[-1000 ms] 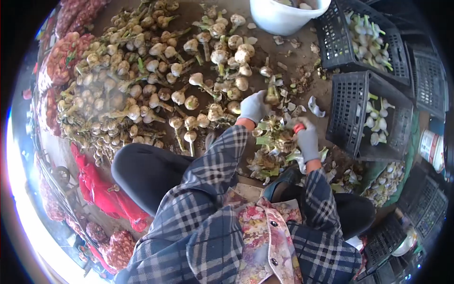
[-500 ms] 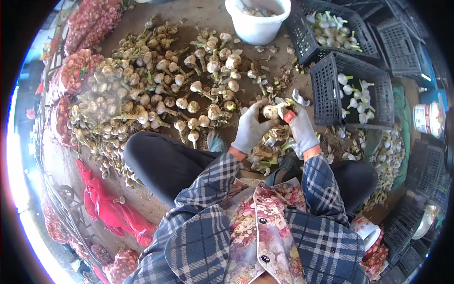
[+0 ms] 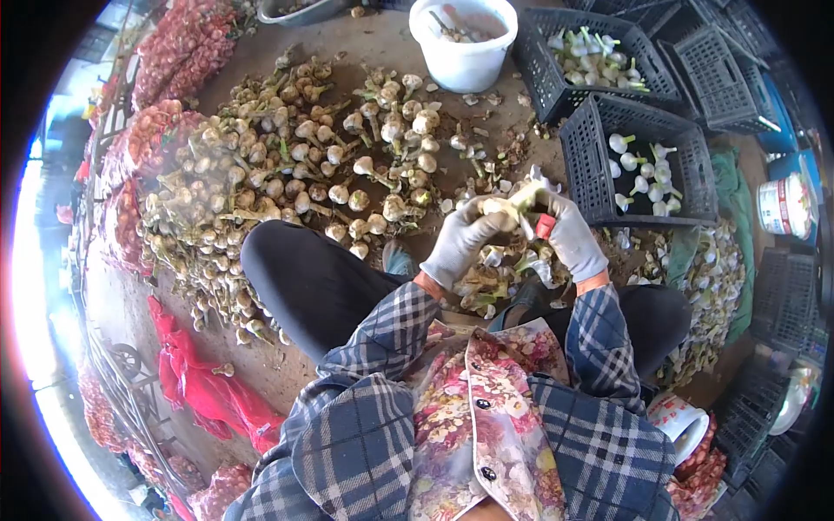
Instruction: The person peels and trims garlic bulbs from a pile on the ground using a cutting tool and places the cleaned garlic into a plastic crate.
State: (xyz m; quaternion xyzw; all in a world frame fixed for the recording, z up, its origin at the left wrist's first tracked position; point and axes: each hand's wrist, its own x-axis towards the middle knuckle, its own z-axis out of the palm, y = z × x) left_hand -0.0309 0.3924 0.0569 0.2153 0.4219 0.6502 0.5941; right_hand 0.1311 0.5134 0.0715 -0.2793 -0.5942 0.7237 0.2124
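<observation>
Both my hands wear light grey gloves and meet over the floor between my knees. My left hand (image 3: 462,239) is closed around a garlic bulb (image 3: 497,207), which points toward the right. My right hand (image 3: 571,236) pinches the garlic's stem and loose outer skin (image 3: 526,194). A small red piece (image 3: 545,226) shows at my right thumb; whether it is a tool or a thumb cover I cannot make out. Beneath my hands lies a heap of peeled-off skins and leaves (image 3: 486,282).
Left of my hands spreads a large pile of unpeeled garlic (image 3: 287,165). Black crates (image 3: 599,208) with cleaned white garlic (image 3: 641,184) stand at the right. A white bucket (image 3: 469,74) is ahead. Red net bags (image 3: 187,48) and a red net (image 3: 204,382) lie left.
The garlic in my hands has turned, and its stem and skin now stick up between them. My right hand has moved slightly right, away from the left.
</observation>
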